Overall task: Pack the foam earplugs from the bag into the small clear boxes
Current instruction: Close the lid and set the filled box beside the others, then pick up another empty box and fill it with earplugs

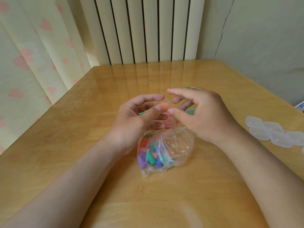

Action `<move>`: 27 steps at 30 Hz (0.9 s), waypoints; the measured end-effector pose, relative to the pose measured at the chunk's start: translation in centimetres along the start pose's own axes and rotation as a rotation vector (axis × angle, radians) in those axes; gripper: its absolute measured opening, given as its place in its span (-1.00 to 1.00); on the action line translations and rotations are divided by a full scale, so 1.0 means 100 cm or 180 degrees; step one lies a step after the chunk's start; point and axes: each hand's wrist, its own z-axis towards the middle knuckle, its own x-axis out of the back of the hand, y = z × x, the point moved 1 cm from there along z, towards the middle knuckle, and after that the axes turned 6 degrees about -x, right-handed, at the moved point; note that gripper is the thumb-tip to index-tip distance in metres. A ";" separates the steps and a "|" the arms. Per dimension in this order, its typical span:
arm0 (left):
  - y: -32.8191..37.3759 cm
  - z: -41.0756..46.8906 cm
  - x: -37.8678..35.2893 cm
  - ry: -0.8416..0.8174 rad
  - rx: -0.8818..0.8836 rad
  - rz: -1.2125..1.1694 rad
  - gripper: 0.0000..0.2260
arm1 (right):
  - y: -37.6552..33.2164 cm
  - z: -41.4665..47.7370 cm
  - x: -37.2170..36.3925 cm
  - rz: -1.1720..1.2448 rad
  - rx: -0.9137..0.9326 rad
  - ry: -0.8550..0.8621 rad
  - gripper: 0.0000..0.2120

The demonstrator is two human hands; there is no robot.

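My left hand (136, 116) holds a small clear box (162, 106) between forefinger and thumb, a little above the table. Orange foam earplugs show inside it. My right hand (200, 114) is beside it, thumb tip touching the box's right edge, fingers spread and loosely bent. A second clear box (170, 123) with pinkish earplugs lies just below, partly hidden by my hands. The clear zip bag (174, 145) lies near me, mouth open, with several coloured earplugs (150, 157) bunched in its left end.
Several empty clear boxes (271, 132) lie in a cluster at the right edge of the wooden table (82, 129). Green pieces (190, 111) peek out behind both hands. A radiator and a heart-patterned curtain stand behind the table.
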 end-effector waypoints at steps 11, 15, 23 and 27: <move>-0.007 0.000 0.000 -0.0017 -0.0591 0.1017 -0.83 | -0.001 0.000 0.001 -0.0013 0.0023 -0.0174 -0.86; -0.007 0.000 0.000 -0.0060 -0.0660 0.1018 -0.87 | -0.001 0.000 0.000 0.0027 0.0038 -0.0194 -0.83; -0.009 0.001 0.001 -0.0130 -0.0730 0.0947 -0.90 | 0.000 -0.001 0.000 0.0002 -0.0026 -0.0212 -0.87; -0.013 0.000 0.001 -0.0195 -0.0690 0.0883 -0.85 | 0.000 -0.001 0.000 0.0254 -0.0280 -0.0422 -0.98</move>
